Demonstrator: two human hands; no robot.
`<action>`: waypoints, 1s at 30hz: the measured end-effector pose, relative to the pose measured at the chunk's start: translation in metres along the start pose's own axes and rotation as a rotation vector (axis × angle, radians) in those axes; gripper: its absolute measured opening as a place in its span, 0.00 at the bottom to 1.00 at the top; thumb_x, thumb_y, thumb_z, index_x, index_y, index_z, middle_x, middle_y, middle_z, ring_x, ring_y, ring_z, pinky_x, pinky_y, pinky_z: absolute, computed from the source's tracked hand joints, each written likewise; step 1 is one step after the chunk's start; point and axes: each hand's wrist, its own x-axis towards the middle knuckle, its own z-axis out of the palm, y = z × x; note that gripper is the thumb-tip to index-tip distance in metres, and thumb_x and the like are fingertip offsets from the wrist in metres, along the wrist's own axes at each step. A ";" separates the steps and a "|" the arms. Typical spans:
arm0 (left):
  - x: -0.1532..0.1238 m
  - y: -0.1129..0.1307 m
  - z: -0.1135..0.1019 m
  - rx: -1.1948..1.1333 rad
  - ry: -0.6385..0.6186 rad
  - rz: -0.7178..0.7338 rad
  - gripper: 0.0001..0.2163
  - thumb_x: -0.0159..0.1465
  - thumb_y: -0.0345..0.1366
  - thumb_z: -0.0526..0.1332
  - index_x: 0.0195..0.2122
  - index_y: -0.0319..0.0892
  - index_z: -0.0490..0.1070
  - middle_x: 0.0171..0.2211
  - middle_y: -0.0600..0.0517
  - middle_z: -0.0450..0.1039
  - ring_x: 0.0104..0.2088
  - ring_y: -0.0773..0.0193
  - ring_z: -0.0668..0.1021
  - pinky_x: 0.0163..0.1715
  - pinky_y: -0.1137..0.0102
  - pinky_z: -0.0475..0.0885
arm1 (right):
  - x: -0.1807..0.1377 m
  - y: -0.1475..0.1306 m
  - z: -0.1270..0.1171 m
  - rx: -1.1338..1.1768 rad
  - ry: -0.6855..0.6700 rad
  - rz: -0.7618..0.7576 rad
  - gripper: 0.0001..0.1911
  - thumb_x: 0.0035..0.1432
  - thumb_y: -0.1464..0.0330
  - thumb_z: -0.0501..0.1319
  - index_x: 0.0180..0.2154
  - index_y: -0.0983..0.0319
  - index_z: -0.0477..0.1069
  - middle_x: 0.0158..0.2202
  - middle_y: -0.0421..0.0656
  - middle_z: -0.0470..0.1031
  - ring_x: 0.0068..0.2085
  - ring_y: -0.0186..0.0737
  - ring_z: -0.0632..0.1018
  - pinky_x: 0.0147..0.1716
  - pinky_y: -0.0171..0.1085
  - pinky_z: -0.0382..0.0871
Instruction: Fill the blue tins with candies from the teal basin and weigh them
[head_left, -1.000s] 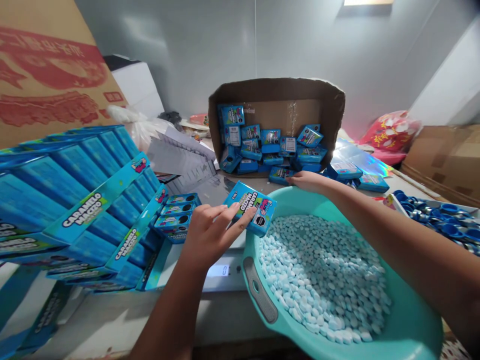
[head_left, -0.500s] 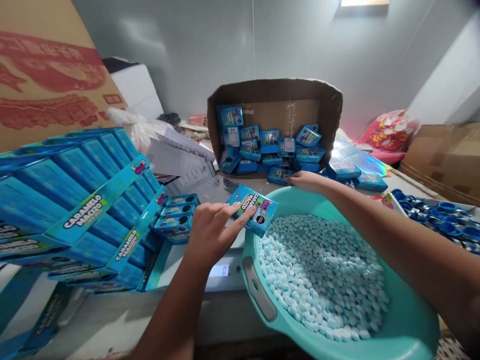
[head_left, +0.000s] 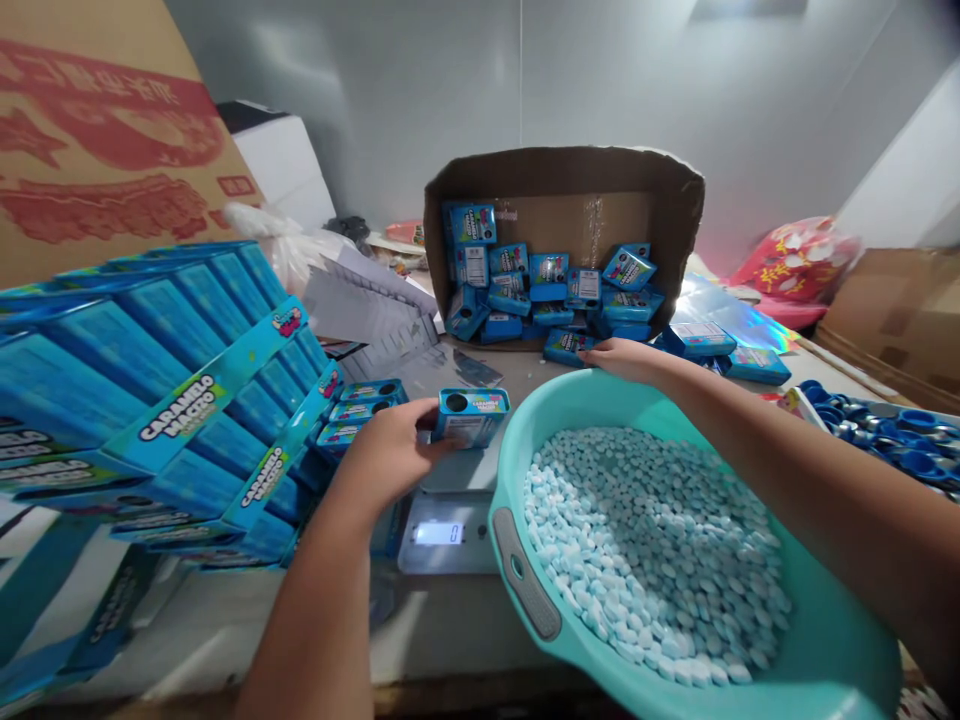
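Note:
My left hand (head_left: 390,452) grips a small blue candy box (head_left: 471,415) by its left end, holding it low over the platform of a digital scale (head_left: 448,528) whose display reads 0. The box's top face with a round hole points toward me. My right hand (head_left: 624,358) reaches over the far rim of a teal basin (head_left: 757,690) and rests on a small blue box (head_left: 568,347) lying on the table in front of a tipped cardboard carton (head_left: 564,190). The basin holds a heap of pale blue and white tablets (head_left: 652,545).
Large blue display cartons (head_left: 142,390) are stacked at left, with a few small boxes (head_left: 360,412) beside them. The cardboard carton holds several small blue boxes. Blue caps (head_left: 892,430) lie at right. A big printed cardboard box (head_left: 97,130) stands at far left.
My left hand has turned the small box from tilted and face-up to upright and lowered it toward the scale. My right hand has stayed on the box by the carton.

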 end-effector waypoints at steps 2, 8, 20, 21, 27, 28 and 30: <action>0.002 -0.007 0.002 -0.080 -0.066 -0.047 0.18 0.57 0.46 0.66 0.46 0.45 0.76 0.42 0.49 0.81 0.42 0.50 0.81 0.41 0.62 0.74 | 0.001 0.001 0.000 0.004 0.003 0.000 0.25 0.64 0.52 0.51 0.35 0.66 0.75 0.31 0.47 0.74 0.32 0.41 0.72 0.29 0.37 0.58; 0.004 -0.022 0.012 -0.263 -0.152 -0.233 0.38 0.48 0.51 0.73 0.59 0.44 0.66 0.55 0.41 0.74 0.53 0.44 0.77 0.51 0.55 0.73 | 0.000 -0.001 0.001 0.012 0.018 0.022 0.25 0.64 0.51 0.52 0.33 0.64 0.75 0.30 0.46 0.74 0.30 0.41 0.72 0.27 0.37 0.58; 0.010 -0.012 0.011 -0.547 0.264 -0.076 0.34 0.63 0.60 0.57 0.61 0.39 0.61 0.58 0.37 0.69 0.57 0.49 0.74 0.58 0.54 0.67 | 0.002 0.002 0.003 0.007 0.054 -0.020 0.24 0.62 0.51 0.53 0.32 0.63 0.76 0.28 0.45 0.73 0.30 0.42 0.73 0.28 0.37 0.59; 0.011 -0.013 0.012 -0.550 0.281 -0.070 0.33 0.63 0.60 0.57 0.61 0.40 0.62 0.57 0.37 0.70 0.57 0.50 0.74 0.58 0.54 0.67 | 0.002 0.002 0.003 0.008 0.056 -0.019 0.24 0.62 0.51 0.53 0.32 0.63 0.76 0.28 0.44 0.73 0.30 0.42 0.72 0.27 0.37 0.59; 0.011 -0.017 0.014 -0.561 0.259 -0.064 0.31 0.64 0.57 0.56 0.60 0.39 0.62 0.56 0.38 0.71 0.56 0.52 0.75 0.58 0.56 0.67 | 0.002 0.002 0.002 0.024 0.053 -0.017 0.23 0.60 0.50 0.55 0.31 0.62 0.75 0.27 0.44 0.72 0.29 0.41 0.72 0.27 0.37 0.57; 0.011 -0.017 0.014 -0.557 0.254 -0.067 0.31 0.65 0.57 0.56 0.60 0.39 0.62 0.56 0.38 0.71 0.56 0.52 0.75 0.58 0.56 0.67 | 0.003 0.002 0.003 0.025 0.051 -0.022 0.23 0.60 0.50 0.55 0.30 0.62 0.75 0.26 0.44 0.72 0.29 0.41 0.71 0.27 0.38 0.57; 0.011 -0.017 0.014 -0.548 0.248 -0.073 0.31 0.65 0.57 0.56 0.60 0.39 0.63 0.56 0.38 0.71 0.56 0.52 0.75 0.58 0.57 0.67 | 0.004 0.002 0.003 0.025 0.046 -0.031 0.24 0.60 0.49 0.55 0.30 0.62 0.75 0.25 0.43 0.72 0.28 0.41 0.71 0.26 0.38 0.57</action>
